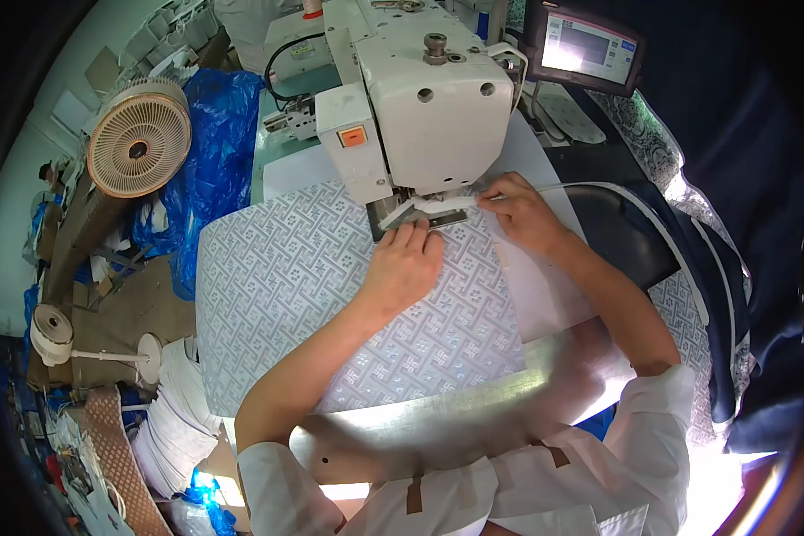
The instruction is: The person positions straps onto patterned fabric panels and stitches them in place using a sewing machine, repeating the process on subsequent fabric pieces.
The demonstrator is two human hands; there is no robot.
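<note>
A white sewing machine (438, 107) stands at the top middle, its needle area above a metal clamp plate (383, 234). Patterned grey-white fabric (286, 295) passes under the plate. A narrow white strip of tape (456, 205) lies across the plate beneath the machine head. My right hand (525, 216) pinches this strip between thumb and fingers, right of the needle area. My left hand (406, 268) rests palm down on the fabric, fingers slightly bent and fingertips at the plate's front edge by the strip. The needle tip is hidden.
A control screen (590, 46) stands at upper right. The white tape trails right over a dark rounded surface (621, 237) beside dark blue cloth (759, 295). A shiny metal table edge (429, 438) lies before me. Fans (138, 138) and blue plastic (223, 152) are at left.
</note>
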